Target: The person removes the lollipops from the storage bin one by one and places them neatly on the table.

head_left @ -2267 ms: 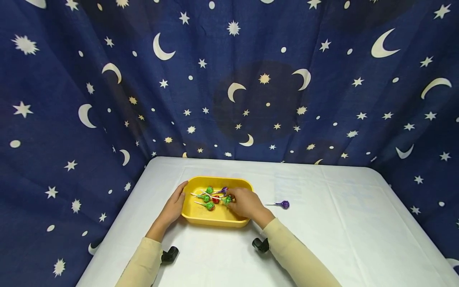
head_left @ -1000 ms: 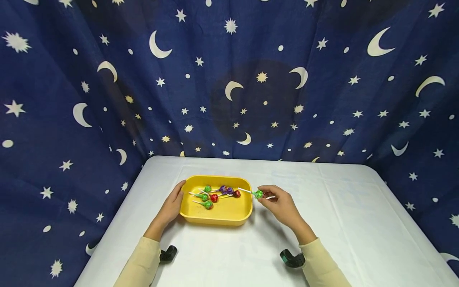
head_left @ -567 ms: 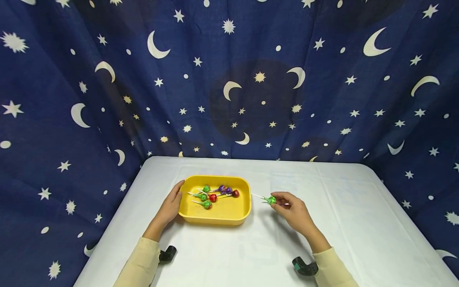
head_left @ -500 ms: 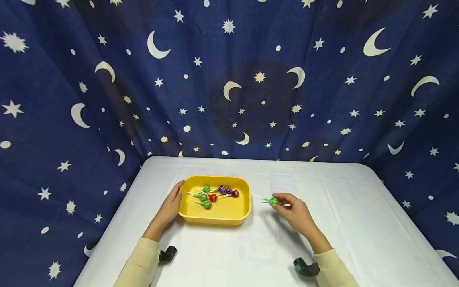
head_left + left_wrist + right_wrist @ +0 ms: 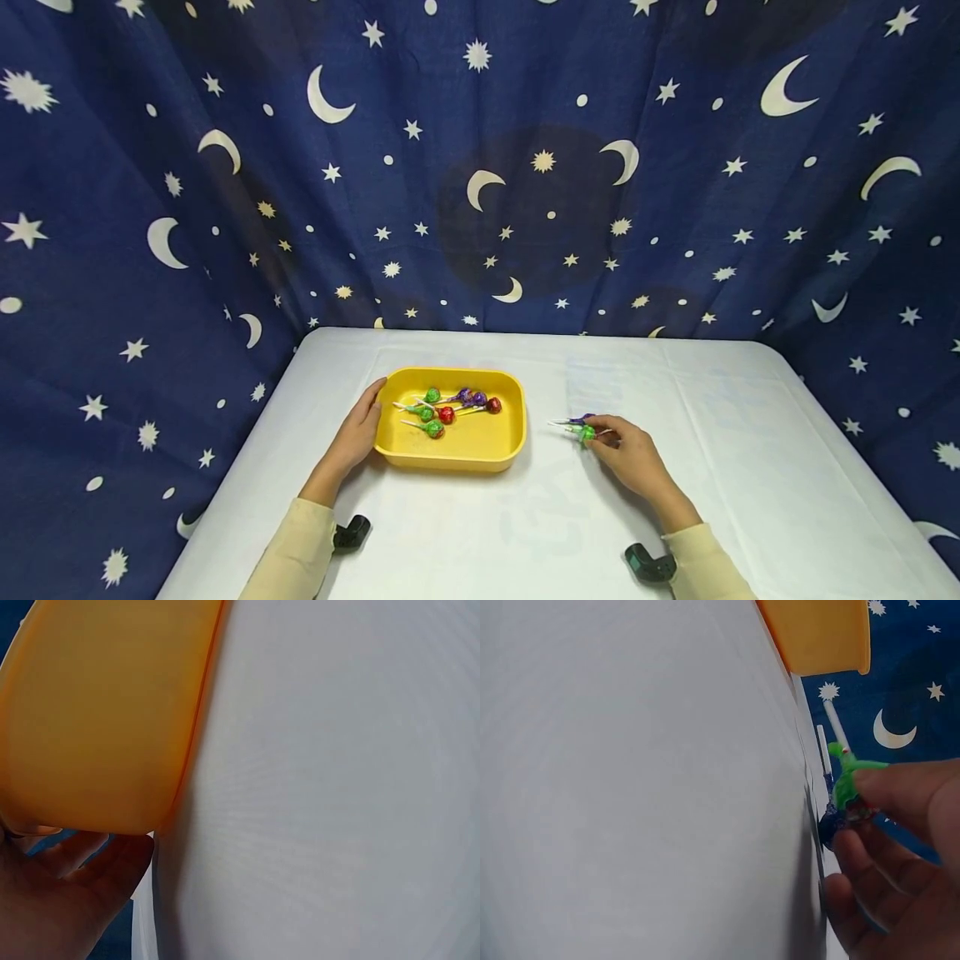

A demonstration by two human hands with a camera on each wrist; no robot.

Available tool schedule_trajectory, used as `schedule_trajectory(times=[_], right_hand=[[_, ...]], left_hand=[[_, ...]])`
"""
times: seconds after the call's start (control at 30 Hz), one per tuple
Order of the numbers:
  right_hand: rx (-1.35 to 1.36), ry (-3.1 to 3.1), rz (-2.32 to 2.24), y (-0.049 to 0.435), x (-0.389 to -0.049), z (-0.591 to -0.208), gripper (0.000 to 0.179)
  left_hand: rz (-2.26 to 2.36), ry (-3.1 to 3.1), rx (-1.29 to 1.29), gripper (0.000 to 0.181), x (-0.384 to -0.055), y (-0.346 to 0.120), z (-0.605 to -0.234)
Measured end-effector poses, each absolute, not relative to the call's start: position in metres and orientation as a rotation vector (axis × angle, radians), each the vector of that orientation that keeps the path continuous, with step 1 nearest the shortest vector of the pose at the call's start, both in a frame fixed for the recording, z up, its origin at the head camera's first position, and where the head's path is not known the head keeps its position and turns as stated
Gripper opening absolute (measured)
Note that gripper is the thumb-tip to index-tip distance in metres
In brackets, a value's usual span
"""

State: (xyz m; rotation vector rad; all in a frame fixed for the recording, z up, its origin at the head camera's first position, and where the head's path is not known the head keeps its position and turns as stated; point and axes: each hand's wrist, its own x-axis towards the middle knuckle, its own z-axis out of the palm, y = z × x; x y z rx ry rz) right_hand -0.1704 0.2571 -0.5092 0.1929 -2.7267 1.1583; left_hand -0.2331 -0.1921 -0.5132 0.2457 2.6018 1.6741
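Observation:
A yellow plastic bin [image 5: 450, 462] stands left of centre in the head view, with several green, red and purple lollipops [image 5: 446, 414] lying in it. Against its left end rests my left hand [image 5: 358, 429], fingers extended along the wall; the left wrist view shows fingertips touching that end wall. To the right of the bin, my right hand [image 5: 630, 457] pinches a green lollipop [image 5: 587, 434] by its wrapped head, stick pointing left. Right beside it, a purple lollipop [image 5: 829, 825] lies on the table, its head partly hidden by my fingers in the head view.
A white cloth covers the table [image 5: 465, 533]. Behind and at the sides hangs a dark blue curtain [image 5: 420, 200] with moons and stars. A black camera mount [image 5: 649, 563] sticks out from the right wrist, another [image 5: 352, 532] from the left.
My right hand has taken the green lollipop out of the bin and carried it right, then down beside the purple lollipop. The left hand stays at the bin's left end.

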Motion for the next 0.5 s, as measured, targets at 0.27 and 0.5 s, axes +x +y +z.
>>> schedule_trajectory(times=[0.27,0.5], right_hand=[[0.184,-2.782,1.04,0.261,-0.1728,-0.5138,0.033],[0.157,-2.808,1.023,0.2604,-0.1735,-0.5132,0.033]], left_hand=[[1.686,2.601,0.266,0.048,-0.2342,-0.192,-0.5133],[1.677,2.605,0.246,0.049,-0.2345,-0.1924,-0.5147]])
